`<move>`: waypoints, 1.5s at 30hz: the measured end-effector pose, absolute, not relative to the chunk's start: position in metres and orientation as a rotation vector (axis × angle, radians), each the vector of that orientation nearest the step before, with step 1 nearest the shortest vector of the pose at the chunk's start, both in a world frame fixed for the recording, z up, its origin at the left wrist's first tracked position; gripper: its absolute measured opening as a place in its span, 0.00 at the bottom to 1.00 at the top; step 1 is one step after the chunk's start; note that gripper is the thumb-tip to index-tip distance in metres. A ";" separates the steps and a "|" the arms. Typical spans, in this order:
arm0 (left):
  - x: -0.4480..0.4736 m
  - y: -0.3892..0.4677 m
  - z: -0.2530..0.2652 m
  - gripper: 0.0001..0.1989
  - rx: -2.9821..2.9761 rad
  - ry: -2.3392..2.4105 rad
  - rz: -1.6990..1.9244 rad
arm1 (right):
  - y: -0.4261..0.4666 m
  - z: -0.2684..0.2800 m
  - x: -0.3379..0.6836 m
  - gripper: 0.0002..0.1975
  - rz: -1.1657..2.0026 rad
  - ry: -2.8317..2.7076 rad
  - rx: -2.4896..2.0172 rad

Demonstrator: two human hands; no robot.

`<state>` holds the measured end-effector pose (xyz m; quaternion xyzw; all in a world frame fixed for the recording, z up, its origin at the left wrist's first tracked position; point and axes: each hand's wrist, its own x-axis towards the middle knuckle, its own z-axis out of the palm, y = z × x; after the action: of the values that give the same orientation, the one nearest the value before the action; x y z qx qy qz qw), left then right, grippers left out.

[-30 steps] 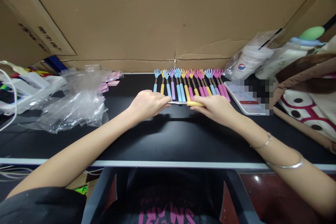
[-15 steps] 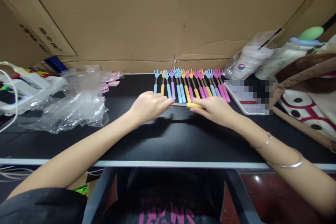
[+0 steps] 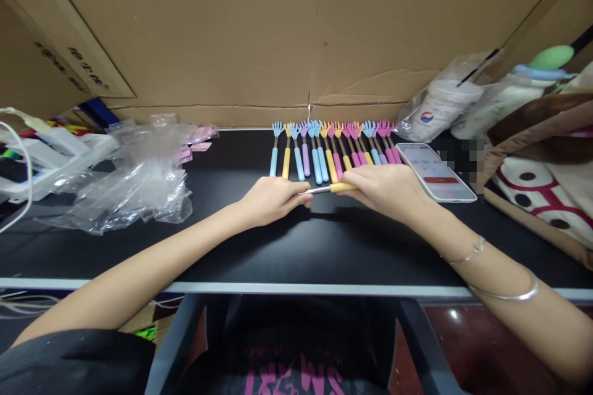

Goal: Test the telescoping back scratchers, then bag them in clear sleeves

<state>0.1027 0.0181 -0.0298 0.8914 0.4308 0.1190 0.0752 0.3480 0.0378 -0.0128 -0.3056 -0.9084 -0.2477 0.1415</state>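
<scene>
Between my hands is a back scratcher (image 3: 323, 189) with a metal rod and a yellow handle, held level just above the black table. My left hand (image 3: 277, 199) is closed around its left end, hiding whatever is on that end. My right hand (image 3: 377, 191) grips the yellow handle at the other end. Just beyond my hands lies a row of several small back scratchers (image 3: 318, 163) in blue, yellow, purple and pink, their claw heads pointing away from me. My right hand covers the lower ends of some handles.
Crumpled clear plastic bags (image 3: 152, 179) lie at the left, beside a white power strip (image 3: 69, 163). On the right are a phone (image 3: 438, 176), a bagged cup (image 3: 445, 108), a bottle (image 3: 519, 95) and a cloth bag (image 3: 532, 179). A cardboard wall (image 3: 259, 31) closes off the back.
My left hand has come slightly nearer to me and to the right, and the rod now tilts a little. My right hand has shifted slightly to the right. The row stays put.
</scene>
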 end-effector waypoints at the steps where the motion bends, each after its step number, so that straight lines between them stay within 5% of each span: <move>1: 0.102 0.018 -0.030 0.17 2.652 1.266 0.354 | 0.037 -0.012 0.348 0.23 -0.733 -2.623 -0.864; 15: 0.104 0.016 -0.031 0.18 2.946 1.468 0.381 | 0.042 -0.022 0.348 0.24 -0.621 -2.577 -0.945; 24: 0.100 0.018 -0.035 0.20 3.281 1.333 0.755 | 0.042 -0.027 0.344 0.20 -0.381 -2.672 -1.094; 32: 0.100 0.013 -0.026 0.19 3.408 1.325 0.633 | 0.043 -0.025 0.344 0.19 -0.162 -2.765 -1.038; 45: 0.102 0.014 -0.027 0.24 3.180 1.413 0.614 | 0.039 -0.020 0.347 0.23 -0.508 -2.610 -0.924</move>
<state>0.1018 0.0141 -0.0274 0.8828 0.3922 0.1705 -0.1946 0.3467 0.0391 -0.0205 -0.3237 -0.9149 -0.1780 0.1626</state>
